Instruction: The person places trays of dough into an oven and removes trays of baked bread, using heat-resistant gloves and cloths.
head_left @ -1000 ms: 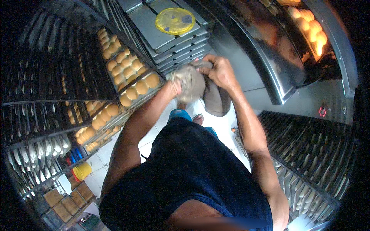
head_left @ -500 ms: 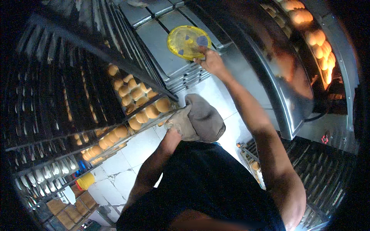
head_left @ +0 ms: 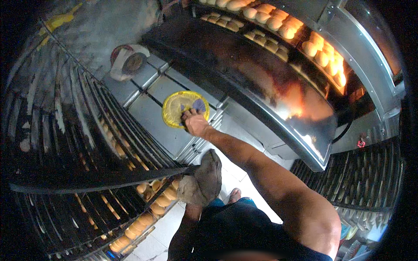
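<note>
A round yellow-rimmed plastic lid or shallow dish with blue patches is over the top of a stack of flat metal trays. My right hand grips its near right edge, fingers curled over the top; the thumb is hidden. Whether the yellow piece rests on the trays or is held just above them, I cannot tell. My left hand is covered by a worn grey-brown cloth mitt, close to the rack's near corner; its fingers do not show.
On the left stands a dark rack holding trays of bread rolls. A lit oven with glowing rolls has its dark door lowered. Another cloth lies beyond the trays. More racked trays stand at right.
My view has swung toward the oven, bringing more of its rolls and door into sight. My right hand stays at the yellow piece, its fingers now further over the top. The mitt stays near the rack.
</note>
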Demonstrator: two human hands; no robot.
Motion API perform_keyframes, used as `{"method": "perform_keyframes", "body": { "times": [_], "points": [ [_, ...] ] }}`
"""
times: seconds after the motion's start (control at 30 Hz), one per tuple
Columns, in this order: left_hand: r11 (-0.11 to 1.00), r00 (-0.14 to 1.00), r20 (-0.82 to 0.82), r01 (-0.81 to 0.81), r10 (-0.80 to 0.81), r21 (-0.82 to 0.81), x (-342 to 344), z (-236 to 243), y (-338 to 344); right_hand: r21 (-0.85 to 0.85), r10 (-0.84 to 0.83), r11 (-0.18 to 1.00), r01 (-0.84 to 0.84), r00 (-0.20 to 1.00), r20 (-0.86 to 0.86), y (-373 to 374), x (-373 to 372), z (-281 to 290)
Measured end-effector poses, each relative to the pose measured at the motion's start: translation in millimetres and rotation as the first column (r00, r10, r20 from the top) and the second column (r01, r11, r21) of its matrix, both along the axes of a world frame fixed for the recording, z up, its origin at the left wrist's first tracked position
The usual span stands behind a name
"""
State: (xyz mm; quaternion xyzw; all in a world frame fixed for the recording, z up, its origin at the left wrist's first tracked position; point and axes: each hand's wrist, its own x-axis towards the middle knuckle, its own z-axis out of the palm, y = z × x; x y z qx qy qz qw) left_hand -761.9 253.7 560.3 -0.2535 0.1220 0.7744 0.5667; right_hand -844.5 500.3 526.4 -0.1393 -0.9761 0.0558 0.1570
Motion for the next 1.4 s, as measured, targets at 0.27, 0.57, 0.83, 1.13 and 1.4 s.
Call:
{"method": "perform_keyframes", "body": {
  "times": [0.27,0.57,0.83,1.13,1.4],
  "points": [
    [0.997,0.999,0.044,-0.011,0.008,0.077,-14.5,10.2,32.1,-0.391,0.023,0.898,-0.201,0.909,-0.415,23.9,37.1,44.3],
    [0.971,0.968,-0.180,0.199,-0.174,0.131,33.9,23.8,42.6,-0.892,-0.057,0.393,-0.225,0.962,-0.267,-53.7,205.9,108.8],
    [0.850,0.331,-0.850,0.479,-0.409,-0.222,127.3,54.7,55.0,-0.896,-0.352,-0.344,-0.281,0.923,-0.154,-33.8,351.9,129.4],
    [0.999,-0.974,-0.222,0.033,0.030,-0.012,204.5,162.6,89.5,-0.797,-0.884,-0.046,-0.603,0.396,-0.249,-76.0,549.4,187.8],
    [0.856,-0.613,-0.768,0.485,0.186,-0.180,243.9,109.7,92.8,-0.591,-0.585,0.786,0.180,0.525,-0.619,-52.1,671.6,232.8]
  ]
}}
